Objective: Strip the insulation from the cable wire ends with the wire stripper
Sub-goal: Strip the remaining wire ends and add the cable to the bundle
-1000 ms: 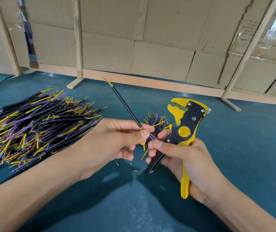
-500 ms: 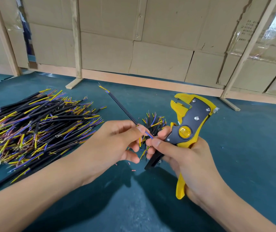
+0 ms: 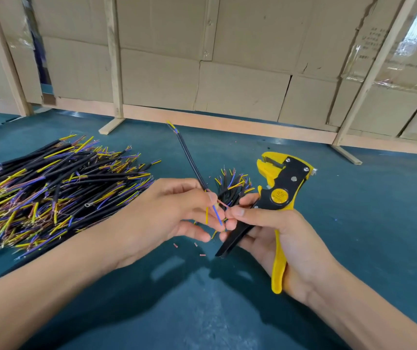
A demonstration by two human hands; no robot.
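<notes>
Pinching the thin black cable point(image 3: 194, 164) in your left hand point(image 3: 167, 213), you aim its 3 bared wires toward your right hand point(image 3: 282, 238), gripping the yellow-and-black wire stripper point(image 3: 282, 195).

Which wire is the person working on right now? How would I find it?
Start at the big pile of black cables on the left of the teal table, then look right to the left hand. It pinches one black cable that points up and away, alone in the air; the others lie flat.
</notes>
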